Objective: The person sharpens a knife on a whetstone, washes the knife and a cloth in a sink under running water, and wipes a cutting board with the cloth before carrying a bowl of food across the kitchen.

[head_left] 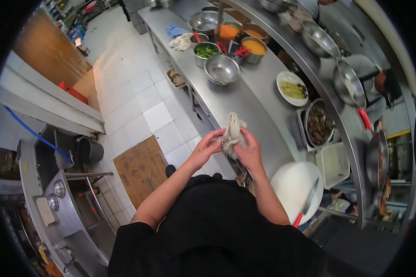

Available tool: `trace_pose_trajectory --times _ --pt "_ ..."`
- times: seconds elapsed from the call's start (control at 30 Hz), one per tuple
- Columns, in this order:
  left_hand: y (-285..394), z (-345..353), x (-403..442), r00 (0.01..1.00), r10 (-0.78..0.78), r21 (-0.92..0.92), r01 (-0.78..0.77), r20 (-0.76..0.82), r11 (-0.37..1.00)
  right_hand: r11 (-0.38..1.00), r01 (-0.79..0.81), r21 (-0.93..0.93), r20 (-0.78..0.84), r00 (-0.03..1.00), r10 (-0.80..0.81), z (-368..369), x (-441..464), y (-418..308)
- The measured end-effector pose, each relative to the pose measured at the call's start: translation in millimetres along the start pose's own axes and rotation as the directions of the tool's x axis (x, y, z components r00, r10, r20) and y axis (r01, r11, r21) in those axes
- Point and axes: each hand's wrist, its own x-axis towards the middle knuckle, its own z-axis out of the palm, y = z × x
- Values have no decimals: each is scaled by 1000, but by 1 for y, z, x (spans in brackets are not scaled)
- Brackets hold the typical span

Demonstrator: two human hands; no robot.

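A bunched, off-white cloth [234, 135] is held up in front of my body, over the near edge of the steel counter [259, 111]. My left hand [208, 150] grips its left side, fingertips pressed into the folds. On the other side, my right hand [249, 150] has its thumb and fingers closed on the same cloth. To the right of my right forearm lies a round white cutting board [286, 187]. A knife [306, 201] with a red handle rests on it.
Beyond my hands are a steel bowl [222, 69], a pot of chopped greens [206, 51] and a pot of orange liquid [254, 46]. An oval plate of food [292, 88] sits to the right. A raised steel shelf [326, 87] edges the counter. Cardboard [141, 168] covers floor tiles.
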Motion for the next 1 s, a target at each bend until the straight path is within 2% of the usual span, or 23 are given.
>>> trace_pose_trajectory --times 0.03,0.07,0.13,0.2,0.23,0.27,0.3,0.33,0.4,0.43,0.5,0.53,0.57,0.6,0.63,0.7,0.77,0.83,0.87,0.9,0.93,0.97,1.0 --pt "-1 -17 1 996 89 205 -91 18 974 998 -10 57 -13 1000 11 -1 10 10" --pt "-9 -39 -1 994 105 206 -106 14 973 998 6 57 -8 1000 -5 -4 21 16" --pt "-38 -98 -11 955 273 627 -141 -119 766 998 -26 -50 -73 997 22 -10 49 27" --pt "-70 -159 -37 941 217 612 -14 -259 790 908 -69 -413 -100 995 30 -14 70 47" --pt "-78 -186 -58 933 205 649 40 -297 760 908 -74 -412 -105 994 33 -10 71 52" --pt "-84 -214 -79 922 199 683 91 -334 725 734 -165 -659 -101 986 130 -4 71 54" --pt "-96 -249 -102 919 262 777 71 -295 625 488 -223 -844 -129 967 218 3 74 56" --pt "-105 -281 -128 913 325 858 49 -247 512 492 -227 -840 -141 968 207 10 80 56" --pt "-114 -327 -181 876 297 825 177 -381 536 583 -401 -707 -20 835 550 22 92 61" --pt "-128 -359 -207 865 316 864 224 -390 451 586 -407 -700 -36 840 541 30 94 75" --pt "-146 -411 -248 840 237 816 341 -487 466 385 -472 -793 -108 731 673 49 98 115" --pt "-140 -425 -262 805 156 751 438 -572 495 391 -479 -786 -120 738 664 60 97 123" --pt "-125 -436 -271 757 70 675 531 -649 512 390 -506 -769 -213 779 590 71 92 131" --pt "-109 -446 -271 764 80 685 520 -640 510 391 -532 -751 -304 805 510 81 87 140" --pt "-93 -455 -270 745 39 639 543 -666 544 336 -550 -765 -377 805 458 90 85 150" --pt "-80 -481 -260 728 -2 597 563 -685 571 335 -547 -767 -395 815 425 97 84 164" --pt "-77 -514 -240 806 80 686 442 -587 577 329 -539 -775 -406 824 394 84 93 180" --pt "-52 -517 -208 816 91 696 421 -570 581 601 -598 -530 -220 782 583 58 111 197" --pt "-36 -517 -185 825 102 704 402 -556 585 602 -595 -532 -222 785 579 60 119 191" --pt "-22 -520 -165 824 105 702 400 -557 589 610 -510 -606 -237 849 473 63 127 177" --pt "-8 -522 -144 864 77 738 374 -497 562 603 -419 -678 -236 902 361 69 136 160" --pt "6 -524 -125 898 46 770 349 -438 534 604 -412 -682 -229 905 358 82 144 149" --pt "22 -525 -108 894 46 767 355 -446 535 692 -236 -682 -175 972 159 103 150 139"
